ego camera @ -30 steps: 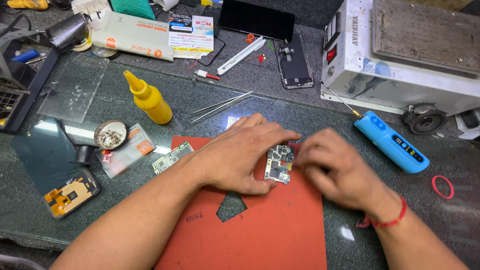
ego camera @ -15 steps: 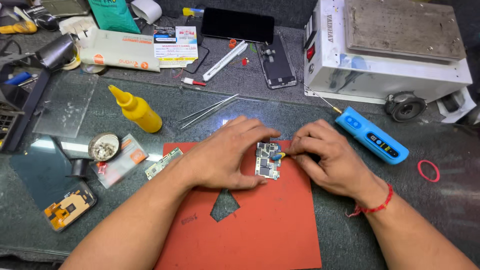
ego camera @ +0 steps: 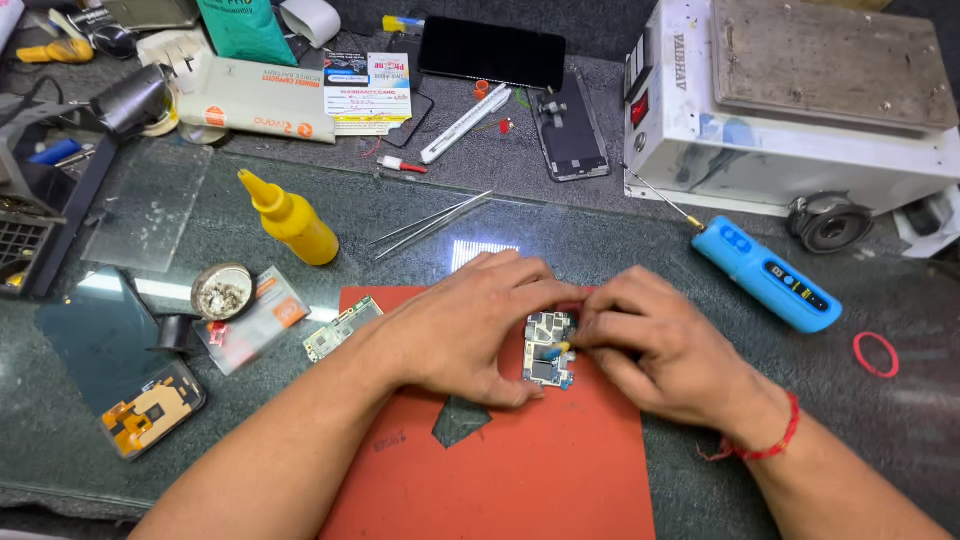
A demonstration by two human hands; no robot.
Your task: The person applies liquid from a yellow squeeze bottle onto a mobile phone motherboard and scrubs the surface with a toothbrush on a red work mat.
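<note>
Left hand (ego camera: 470, 325) is curled over the small circuit board (ego camera: 548, 348), pinning it flat on the red rubbery mat (ego camera: 540, 470). Right hand (ego camera: 655, 345) pinches something tiny with a yellowish tip at the board's edge; can't tell what. One slip there could probably scratch those little shiny shields. Smooth yellow squeeze bottle (ego camera: 290, 220) and thin steel tweezers (ego camera: 430, 225) sit behind on the dark glossy surface (ego camera: 880, 300).
</note>
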